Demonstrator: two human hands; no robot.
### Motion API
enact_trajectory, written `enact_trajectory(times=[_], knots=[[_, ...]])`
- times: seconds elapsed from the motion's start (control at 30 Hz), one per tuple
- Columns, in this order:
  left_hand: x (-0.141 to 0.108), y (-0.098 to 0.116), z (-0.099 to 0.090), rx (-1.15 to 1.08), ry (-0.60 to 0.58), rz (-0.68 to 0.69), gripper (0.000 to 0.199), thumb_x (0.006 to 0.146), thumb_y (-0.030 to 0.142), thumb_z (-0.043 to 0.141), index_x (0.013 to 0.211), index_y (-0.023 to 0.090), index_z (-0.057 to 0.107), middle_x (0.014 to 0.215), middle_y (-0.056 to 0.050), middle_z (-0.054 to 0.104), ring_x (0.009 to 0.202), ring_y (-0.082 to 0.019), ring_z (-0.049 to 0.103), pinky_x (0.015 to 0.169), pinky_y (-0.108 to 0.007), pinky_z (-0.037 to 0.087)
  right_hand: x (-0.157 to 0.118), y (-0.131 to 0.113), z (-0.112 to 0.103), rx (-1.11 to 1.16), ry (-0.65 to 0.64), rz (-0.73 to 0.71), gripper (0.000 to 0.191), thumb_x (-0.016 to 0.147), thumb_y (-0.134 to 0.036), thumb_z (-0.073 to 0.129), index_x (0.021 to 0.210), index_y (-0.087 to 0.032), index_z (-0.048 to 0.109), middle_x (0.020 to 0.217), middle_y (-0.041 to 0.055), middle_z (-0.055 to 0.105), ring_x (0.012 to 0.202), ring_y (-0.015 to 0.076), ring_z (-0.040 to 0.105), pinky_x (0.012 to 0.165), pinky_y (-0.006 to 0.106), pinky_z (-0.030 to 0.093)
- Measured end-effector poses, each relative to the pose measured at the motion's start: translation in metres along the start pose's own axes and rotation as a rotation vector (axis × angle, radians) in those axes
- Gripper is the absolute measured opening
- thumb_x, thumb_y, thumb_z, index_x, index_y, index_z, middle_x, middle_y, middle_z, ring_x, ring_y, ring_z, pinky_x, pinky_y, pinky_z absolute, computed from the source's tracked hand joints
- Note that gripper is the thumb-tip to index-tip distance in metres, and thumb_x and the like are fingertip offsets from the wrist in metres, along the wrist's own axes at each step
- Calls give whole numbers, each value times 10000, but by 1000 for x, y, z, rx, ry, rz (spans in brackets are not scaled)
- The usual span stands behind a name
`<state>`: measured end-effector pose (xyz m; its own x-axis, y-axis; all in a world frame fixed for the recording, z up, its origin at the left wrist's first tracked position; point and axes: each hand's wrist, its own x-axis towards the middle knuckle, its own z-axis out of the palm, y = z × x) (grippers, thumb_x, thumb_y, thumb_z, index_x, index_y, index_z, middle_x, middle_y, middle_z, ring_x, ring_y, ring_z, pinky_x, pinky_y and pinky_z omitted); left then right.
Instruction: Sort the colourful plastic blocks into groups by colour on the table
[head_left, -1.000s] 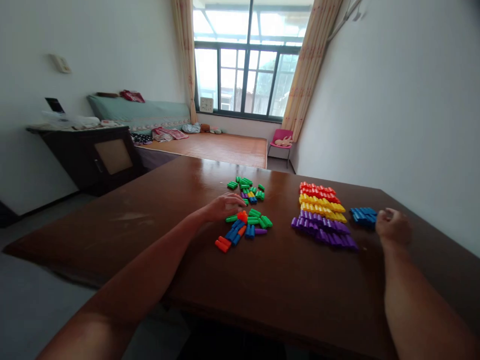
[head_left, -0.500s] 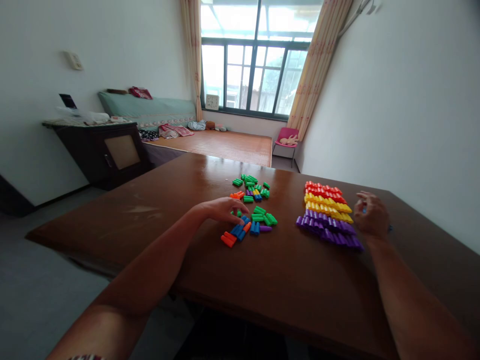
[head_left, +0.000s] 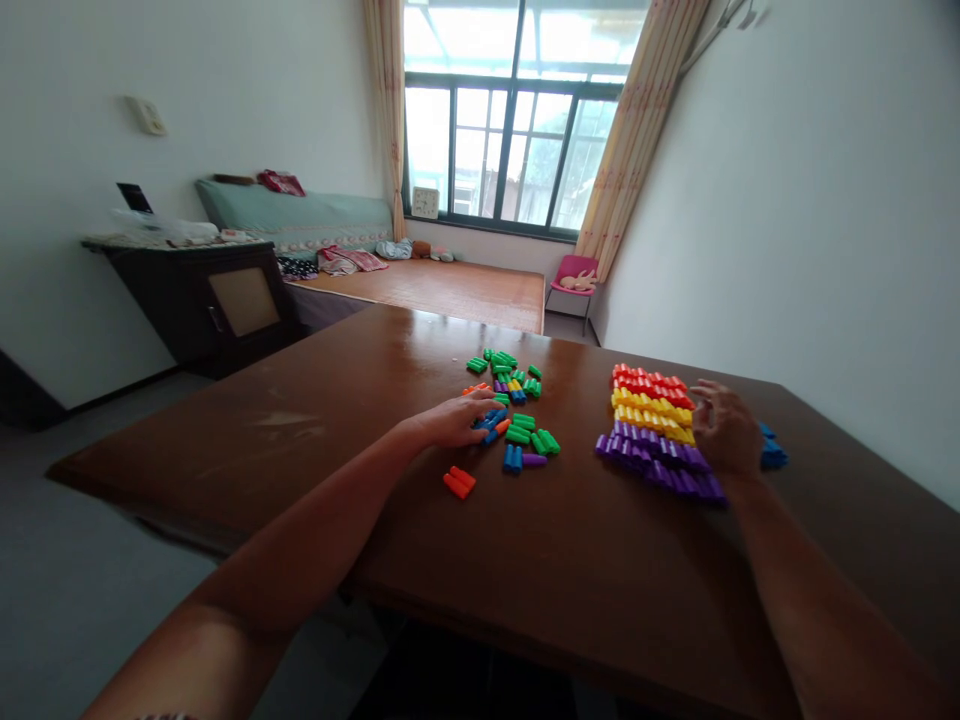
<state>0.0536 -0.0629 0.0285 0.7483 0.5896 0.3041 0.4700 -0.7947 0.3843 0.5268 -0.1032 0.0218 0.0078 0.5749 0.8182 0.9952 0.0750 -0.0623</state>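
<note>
Lying over a small group of blue pieces on the dark brown desk, the left hand has its thumb low beside them and its fingers reaching along their far side; whether this grip is closed on any of them, I cannot tell. A single orange piece lies at the right end of that group, and an orange pair lies apart on the near side. To the right are loose green pieces, with a blue pair and a purple piece side by side just nearer the person. Farther back sits a green cluster (a few other colours show at its near edge). The right hand is at the right end of the yellow rows, fingers bent and partly hidden, so I cannot tell what its grip holds. Red rows lie beyond the yellow ones and purple rows on the near side. A blue stack shows just past the right hand, partly covered by it.
</note>
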Motion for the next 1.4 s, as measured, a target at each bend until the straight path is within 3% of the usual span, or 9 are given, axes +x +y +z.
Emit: enact_trajectory(times=[0.17,0.3,0.53,0.7,0.87,1.1,1.23,1.33,1.4], knots=[[2,4,1,16,-48,9,632,700,172,680,1317,233,553,1333,-89,535,1123,-248,570,942,-322,469,7,-29,-7,71,10,-6,339,875,-174,408,1145,-177,613,1253,105,631,1186,238,560,1005,401,433],[8,10,1,-18,10,36,420,691,121,630,1097,216,675,1077,-55,630,979,-210,598,855,-288,495,7,-79,-11,196,-5,-87,335,888,-176,416,1160,-201,609,1250,91,635,1174,225,569,1001,408,437],[14,8,-2,-355,174,-131,525,681,170,689,1200,198,609,1092,-65,596,905,-185,619,768,-304,539,-7,-155,-16,430,-302,-311,327,887,-181,478,1177,-257,609,1271,58,633,1118,250,602,939,432,459],[20,28,6,-484,290,-44,521,705,283,771,1194,219,602,1143,-75,557,994,-197,597,785,-305,559,-14,-179,-15,777,-535,-40,254,914,-339,504,1123,-246,614,1069,59,709,931,228,670,802,389,533],[30,62,29,-228,355,124,460,775,366,742,1200,255,606,1135,-85,535,1084,-231,545,927,-373,521,-20,-209,-12,1222,-761,162,412,887,-455,556,1229,-229,514,1112,54,687,925,201,668,721,328,558],[35,60,31,-392,431,53,500,849,401,652,1308,251,521,1229,-100,510,1010,-194,584,749,-294,579,-13,-195,-10,971,-552,12,403,883,-340,573,1268,-224,548,1117,86,622,912,204,622,783,351,526],[38,57,30,-436,342,127,269,891,377,599,1083,209,686,1073,-86,626,955,-187,616,818,-317,551,-13,-197,-13,889,-558,-187,415,903,-285,530,1316,-255,529,1187,101,602,1015,228,607,898,391,493],[37,47,23,-407,361,81,250,893,395,584,930,197,731,965,-79,672,922,-196,633,843,-324,528,-2,-181,-6,792,-498,-100,454,876,-287,564,1318,-242,473,1174,105,624,949,220,624,861,400,505],[34,35,15,-370,410,-24,276,863,442,599,903,207,737,957,-67,683,906,-204,638,826,-319,529,11,-143,-3,697,-412,60,440,846,-325,600,1255,-211,485,1096,103,651,829,198,631,782,376,521]])
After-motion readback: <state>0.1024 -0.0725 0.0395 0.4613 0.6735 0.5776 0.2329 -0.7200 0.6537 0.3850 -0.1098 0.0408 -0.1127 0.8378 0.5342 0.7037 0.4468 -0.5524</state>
